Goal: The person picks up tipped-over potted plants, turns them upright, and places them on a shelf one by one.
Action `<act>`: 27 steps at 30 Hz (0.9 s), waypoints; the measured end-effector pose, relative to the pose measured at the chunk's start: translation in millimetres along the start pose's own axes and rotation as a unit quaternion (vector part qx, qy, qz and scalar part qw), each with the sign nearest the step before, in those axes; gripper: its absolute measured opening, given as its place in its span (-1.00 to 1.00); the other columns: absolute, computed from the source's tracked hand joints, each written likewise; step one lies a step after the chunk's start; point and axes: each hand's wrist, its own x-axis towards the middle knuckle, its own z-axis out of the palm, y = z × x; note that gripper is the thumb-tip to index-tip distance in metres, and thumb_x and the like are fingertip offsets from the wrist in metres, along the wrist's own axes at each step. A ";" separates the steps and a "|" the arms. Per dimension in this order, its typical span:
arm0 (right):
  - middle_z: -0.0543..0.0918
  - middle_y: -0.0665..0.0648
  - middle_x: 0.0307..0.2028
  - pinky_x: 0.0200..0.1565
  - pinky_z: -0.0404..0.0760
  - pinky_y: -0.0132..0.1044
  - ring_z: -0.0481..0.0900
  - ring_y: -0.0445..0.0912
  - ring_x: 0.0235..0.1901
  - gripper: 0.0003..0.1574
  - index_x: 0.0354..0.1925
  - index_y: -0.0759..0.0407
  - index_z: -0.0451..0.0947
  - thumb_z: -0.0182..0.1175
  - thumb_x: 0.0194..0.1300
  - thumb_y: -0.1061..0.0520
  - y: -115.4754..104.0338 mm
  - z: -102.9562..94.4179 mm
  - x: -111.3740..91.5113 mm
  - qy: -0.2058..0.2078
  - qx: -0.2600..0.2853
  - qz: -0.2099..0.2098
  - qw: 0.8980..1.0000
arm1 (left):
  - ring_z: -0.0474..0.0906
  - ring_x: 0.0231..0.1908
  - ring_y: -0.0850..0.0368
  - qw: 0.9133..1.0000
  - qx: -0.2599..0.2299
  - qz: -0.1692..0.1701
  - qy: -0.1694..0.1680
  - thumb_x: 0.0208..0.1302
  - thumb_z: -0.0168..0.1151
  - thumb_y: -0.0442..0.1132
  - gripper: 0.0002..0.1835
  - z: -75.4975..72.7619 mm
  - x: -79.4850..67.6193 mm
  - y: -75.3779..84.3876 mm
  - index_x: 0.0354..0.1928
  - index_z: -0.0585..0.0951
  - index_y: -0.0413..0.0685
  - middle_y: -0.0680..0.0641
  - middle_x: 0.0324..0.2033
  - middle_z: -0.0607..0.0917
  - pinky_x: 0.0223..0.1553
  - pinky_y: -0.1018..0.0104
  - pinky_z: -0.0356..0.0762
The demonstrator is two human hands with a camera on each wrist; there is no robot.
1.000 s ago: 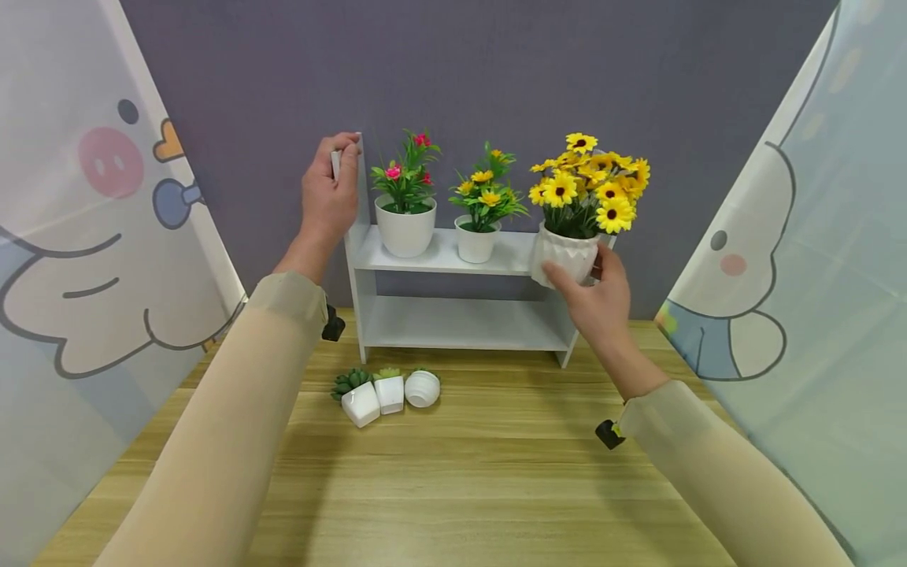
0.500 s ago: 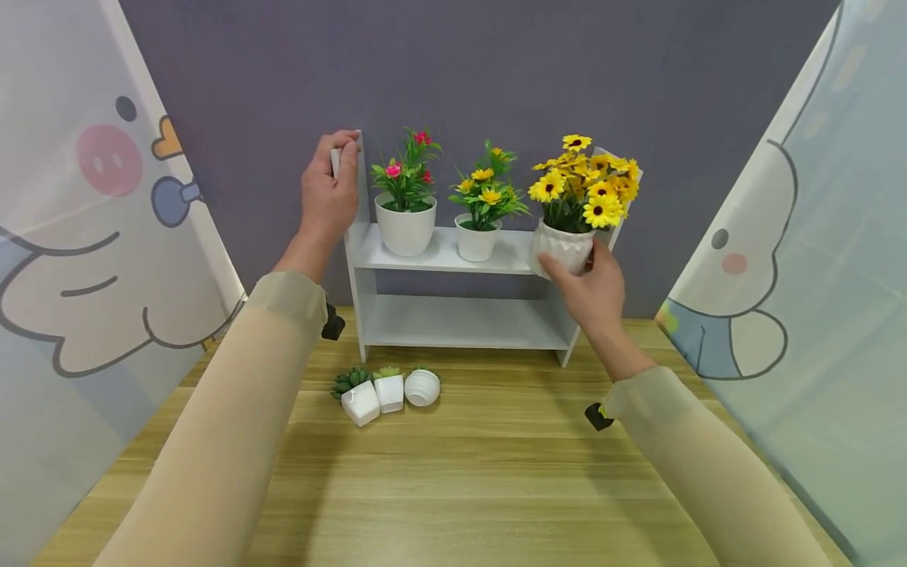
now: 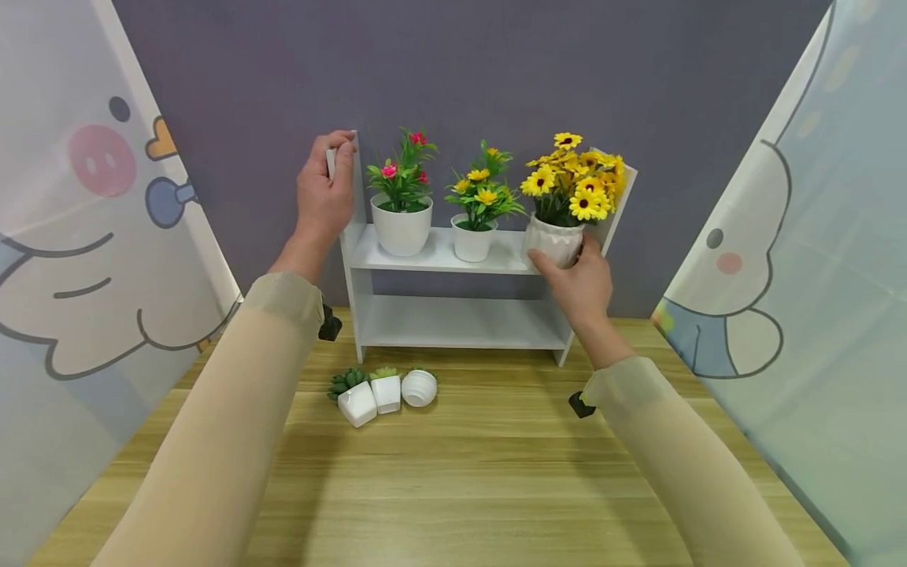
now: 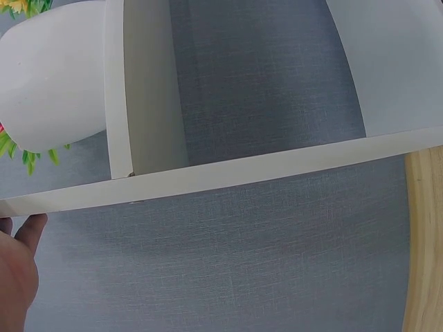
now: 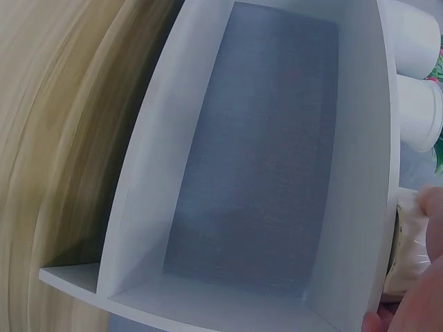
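My left hand (image 3: 326,189) grips the upper part of the left side panel of a white two-tier shelf (image 3: 468,323). In the left wrist view, fingers (image 4: 29,232) meet the panel's edge. My right hand (image 3: 584,283) holds a ridged white flowerpot (image 3: 553,242) of yellow daisy-like flowers, thumb in front, at the right end of the upper shelf. The right wrist view has this pot (image 5: 410,252) at the shelf board's edge, partly covered by the hand. Left of it on that shelf stand a small pot of yellow flowers (image 3: 473,242) and a larger pot of pink flowers (image 3: 401,228).
Three small white succulent pots lie tipped over on the wooden table (image 3: 453,488), before the shelf's left half: an angular one (image 3: 357,404), another angular one (image 3: 386,394) and a round one (image 3: 420,388). A grey wall stands behind; printed curtains (image 3: 815,299) flank the table.
My right hand has moved the ridged pot left and slightly back, farther over the upper shelf. More of the right side panel shows. My left hand keeps its grip on the left panel.
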 end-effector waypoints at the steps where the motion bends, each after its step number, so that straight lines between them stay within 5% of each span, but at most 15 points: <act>1: 0.63 0.38 0.31 0.24 0.58 0.27 0.63 0.30 0.22 0.14 0.55 0.25 0.31 0.39 0.40 -0.46 -0.1 1.0 -0.1 0.002 0.003 0.003 1.000 | 0.59 0.28 0.04 1.000 0.000 -0.001 0.002 0.79 -0.03 0.04 -0.56 -0.3 -0.4 0.5 0.35 0.56 -0.12 -0.12 0.30 0.69 0.18 0.37 0.41; 14: 0.44 0.43 0.41 0.37 0.46 0.35 0.49 0.36 0.32 0.23 0.64 0.25 0.24 0.35 0.42 -0.50 -0.4 8.3 -2.0 0.019 -0.045 -0.003 0.999 | 0.58 0.22 0.10 1.000 0.001 -0.008 0.001 0.79 -0.04 0.05 -0.55 -2.4 -2.2 1.4 0.38 0.57 -0.08 -0.10 0.28 0.68 0.14 0.38 0.39; 27: 0.59 0.37 0.40 0.34 0.52 0.30 0.60 0.32 0.30 0.24 0.66 0.24 0.24 0.31 0.45 -0.53 0.8 7.5 2.7 0.007 -0.040 0.007 0.999 | 0.58 0.24 0.05 1.000 0.002 -0.005 -0.001 0.79 -0.03 0.06 -0.54 -0.9 -1.7 1.4 0.37 0.56 -0.10 -0.12 0.30 0.68 0.13 0.37 0.39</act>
